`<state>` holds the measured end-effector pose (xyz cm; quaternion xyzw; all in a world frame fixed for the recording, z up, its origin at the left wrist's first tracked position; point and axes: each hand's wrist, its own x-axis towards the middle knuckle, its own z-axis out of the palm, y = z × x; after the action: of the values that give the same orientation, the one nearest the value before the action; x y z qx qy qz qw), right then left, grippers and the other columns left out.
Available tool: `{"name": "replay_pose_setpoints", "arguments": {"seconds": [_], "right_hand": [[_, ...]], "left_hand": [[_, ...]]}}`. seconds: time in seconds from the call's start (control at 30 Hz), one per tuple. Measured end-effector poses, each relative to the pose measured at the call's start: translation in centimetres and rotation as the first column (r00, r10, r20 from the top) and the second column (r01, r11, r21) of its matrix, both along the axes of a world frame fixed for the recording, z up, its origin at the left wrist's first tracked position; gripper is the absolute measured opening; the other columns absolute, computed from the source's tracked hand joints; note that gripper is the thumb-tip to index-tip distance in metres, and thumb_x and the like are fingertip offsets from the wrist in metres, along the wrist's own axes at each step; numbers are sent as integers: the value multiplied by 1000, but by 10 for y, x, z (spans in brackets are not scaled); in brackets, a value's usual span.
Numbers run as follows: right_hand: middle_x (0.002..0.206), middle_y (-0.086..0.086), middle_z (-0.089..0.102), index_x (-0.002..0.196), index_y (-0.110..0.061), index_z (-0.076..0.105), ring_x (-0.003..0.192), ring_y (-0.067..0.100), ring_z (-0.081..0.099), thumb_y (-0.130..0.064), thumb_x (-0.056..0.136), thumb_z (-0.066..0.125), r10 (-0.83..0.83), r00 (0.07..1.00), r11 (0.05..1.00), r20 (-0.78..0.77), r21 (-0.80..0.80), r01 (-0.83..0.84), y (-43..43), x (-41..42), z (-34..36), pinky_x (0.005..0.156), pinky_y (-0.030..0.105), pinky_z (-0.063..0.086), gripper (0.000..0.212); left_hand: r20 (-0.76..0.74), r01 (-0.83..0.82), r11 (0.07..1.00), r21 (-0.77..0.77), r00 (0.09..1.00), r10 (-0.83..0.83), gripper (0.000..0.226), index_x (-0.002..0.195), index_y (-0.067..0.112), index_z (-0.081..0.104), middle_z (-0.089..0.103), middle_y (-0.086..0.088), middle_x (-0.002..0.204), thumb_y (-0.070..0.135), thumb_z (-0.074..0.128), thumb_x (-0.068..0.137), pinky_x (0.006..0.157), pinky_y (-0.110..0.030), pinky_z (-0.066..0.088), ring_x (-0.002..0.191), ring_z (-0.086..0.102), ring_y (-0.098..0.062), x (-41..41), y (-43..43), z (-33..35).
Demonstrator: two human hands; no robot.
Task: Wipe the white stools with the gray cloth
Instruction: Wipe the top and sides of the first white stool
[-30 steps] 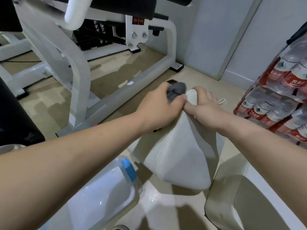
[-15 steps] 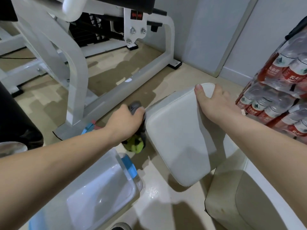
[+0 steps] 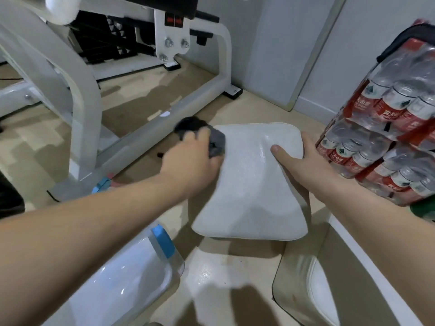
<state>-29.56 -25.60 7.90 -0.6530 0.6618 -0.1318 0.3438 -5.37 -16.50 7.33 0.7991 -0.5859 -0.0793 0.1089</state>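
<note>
Since half a second ago stool [image 3: 254, 184] has swung flatter, seat facing up, mid-floor between white machine frame [image 3: 87, 109] far left and bottled water packs [image 3: 388, 137] right. Right hand [image 3: 303, 163] grips its right edge, thumb on top, fingers wrapped over. Left hand [image 3: 193, 158], fingers closed round gray cloth [image 3: 217, 143], presses it on the seat's far-left corner.

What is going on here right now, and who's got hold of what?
A person is wiping a white stool. The left hand grips the gray cloth against the seat's far left corner. The right hand holds the seat's right edge, thumb on top. A second stool sits at lower right, untouched. Packs of water bottles are stacked on the right.
</note>
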Motion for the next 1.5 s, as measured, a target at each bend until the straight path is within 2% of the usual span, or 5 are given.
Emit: {"name": "replay_pose_setpoints", "arguments": {"seconds": [0.17, 0.57, 0.87, 1.33, 1.5], "right_hand": [[168, 26, 29, 166, -27, -22, 145, 49, 43, -73, 94, 55, -80, 994, 990, -74, 108, 87, -3, 10, -7, 116, 53, 42, 115], [99, 13, 54, 164, -35, -20, 68, 33, 64, -17, 96, 52, -263, 949, 937, 174, 279, 208, 5, 12, -3, 57, 47, 63, 101], [158, 5, 36, 164, -25, 22, 135, 29, 49, -54, 82, 85, -282, 907, 951, 312, 216, 221, 1, -24, -37, 110, 44, 44, 108], [119, 16, 71, 121, -2, 64, 108, 38, 68, -66, 94, 56, -257, 959, 939, 119, 265, 219, 74, 21, -76, 98, 46, 56, 70], [99, 11, 69, 109, 1, 66, 85, 29, 62, -57, 105, 50, -305, 950, 907, 62, 324, 270, 120, 16, -84, 73, 33, 45, 61]], "left_hand": [[10, 493, 862, 119, 868, -497, 63, 150, 27, 32, 54, -7, 119, 52, 53, 96, 67, -37, 45, 98, 63, -34, -72, 42, -19], [206, 239, 911, 337, 925, -319, 104, 135, 17, 44, 51, -7, 121, 96, 53, 68, 68, -36, 45, 86, 48, -25, -102, -6, 18], [172, 468, 793, 389, 809, -562, 77, 125, 41, 44, 49, 5, 107, 77, 68, 62, 68, -34, 53, 85, 61, -23, -42, 10, 7], [381, 390, 794, 467, 721, -579, 82, 151, 45, 22, 47, 1, 115, 21, 65, 85, 64, -35, 41, 89, 55, -24, 5, 41, -6], [131, 345, 761, 550, 864, -487, 47, 126, 35, 48, 56, 14, 104, 33, 65, 82, 63, -31, 40, 94, 57, -19, -28, 34, 10]]}}
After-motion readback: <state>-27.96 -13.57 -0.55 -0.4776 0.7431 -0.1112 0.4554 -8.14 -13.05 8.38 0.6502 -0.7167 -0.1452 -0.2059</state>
